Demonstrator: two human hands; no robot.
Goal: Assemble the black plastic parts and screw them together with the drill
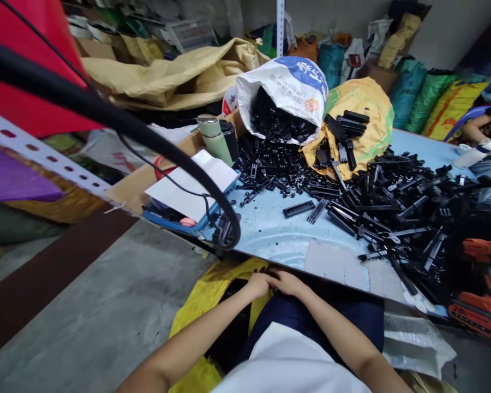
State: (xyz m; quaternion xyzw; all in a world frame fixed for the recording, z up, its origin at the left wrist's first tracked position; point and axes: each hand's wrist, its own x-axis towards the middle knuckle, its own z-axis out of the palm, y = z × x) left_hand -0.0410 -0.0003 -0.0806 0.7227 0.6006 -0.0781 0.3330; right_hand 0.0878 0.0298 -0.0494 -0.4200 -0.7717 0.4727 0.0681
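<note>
1. The left hand (258, 284) and right hand (289, 282) meet fingertip to fingertip just below the table edge; I cannot tell whether they pinch anything.
2. The yellow sack (204, 305) lies beneath them, spreading toward 8 o'clock.
3. Black plastic parts (393, 202) are heaped on the blue table (270, 234) at 1 o'clock.
4. Risk, as I judge it: a rising arm could sweep the edge-side parts off onto the floor.

Seen from the head, looking forward and down across the near edge of the table (270, 226), tilted so that edge slants down to the right. Close above left hand (258, 285) and right hand (289, 282); sack (294, 87) toward the far edge well off.
</note>
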